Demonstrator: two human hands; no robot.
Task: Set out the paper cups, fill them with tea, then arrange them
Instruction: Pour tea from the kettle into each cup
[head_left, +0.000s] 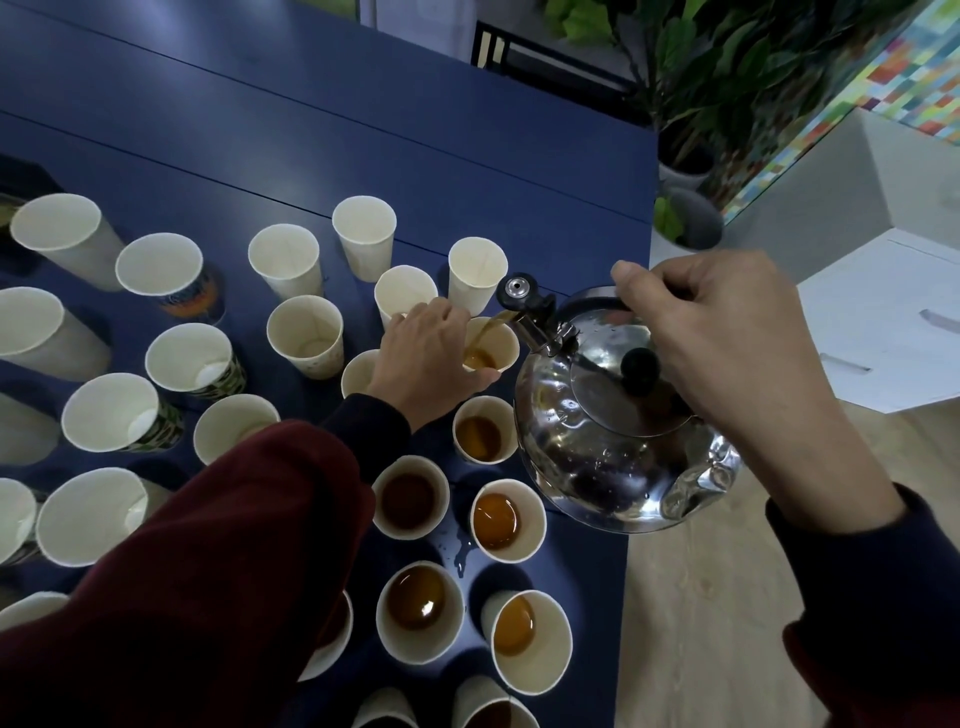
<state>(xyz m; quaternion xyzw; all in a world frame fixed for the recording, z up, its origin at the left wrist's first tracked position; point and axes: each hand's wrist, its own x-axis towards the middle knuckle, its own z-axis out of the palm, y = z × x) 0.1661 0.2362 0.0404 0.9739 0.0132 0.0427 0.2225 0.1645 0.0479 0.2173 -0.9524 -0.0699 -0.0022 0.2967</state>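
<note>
The right hand (727, 338) grips the tilted kettle (618, 415) (tea streaming out) while the left hand (426, 364) holds the cup (493, 345) being filled on the table (363, 130).

The worktop (311, 130) is deep blue. The paper cups (283, 254) are cream inside; the orange-printed cup (202, 299) adds blue outside, and the leaf-printed cup (231, 379) is green and black. The tea (496, 514) runs amber to dark brown. The kettle (613, 441) is mirror silver with a black knob (640, 368). The left sleeve (208, 571) is maroon over a navy cuff (374, 431) — the wall panel (893, 78) a multicoloured mosaic.
</note>
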